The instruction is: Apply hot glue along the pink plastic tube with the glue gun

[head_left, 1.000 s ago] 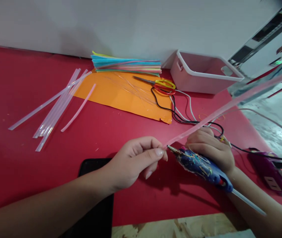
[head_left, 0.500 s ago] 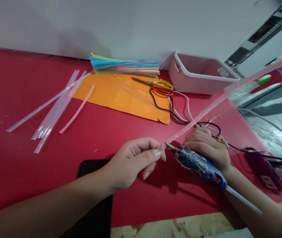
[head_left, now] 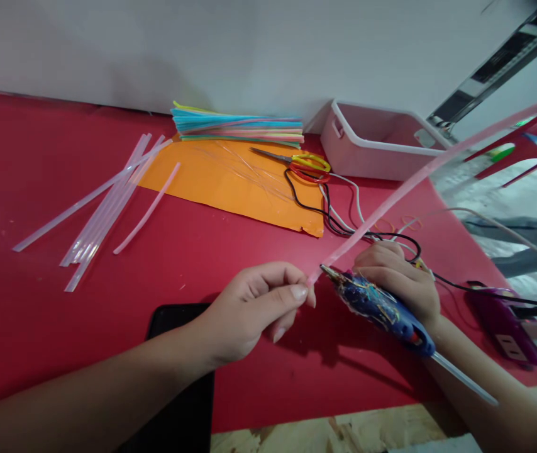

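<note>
Between thumb and fingers, my left hand [head_left: 259, 308] pinches the near end of a long pink pipe cleaner [head_left: 391, 198], which slants up to the right and out of view. My right hand [head_left: 398, 277] is wrapped round a blue hot glue gun [head_left: 381, 308] smeared with dried glue. The gun's metal nozzle [head_left: 329, 272] touches or nearly touches the pipe cleaner, a little beyond my left fingertips. A clear glue stick [head_left: 464, 379] juts from the gun's rear.
Glue sticks [head_left: 108, 207] and a short pink pipe cleaner [head_left: 146, 207] lie left. Coloured pipe cleaners [head_left: 238, 126] and scissors [head_left: 297, 162] rest on an orange envelope [head_left: 249, 201]. A pink bin [head_left: 367, 151], cables [head_left: 310, 204], a purple power strip [head_left: 495, 324] and a black tablet-like slab [head_left: 178, 390] surround my hands.
The glue gun and my right hand have shifted slightly right, moving the nozzle up along the pink pipe cleaner, away from my left fingertips. My left hand stays put.
</note>
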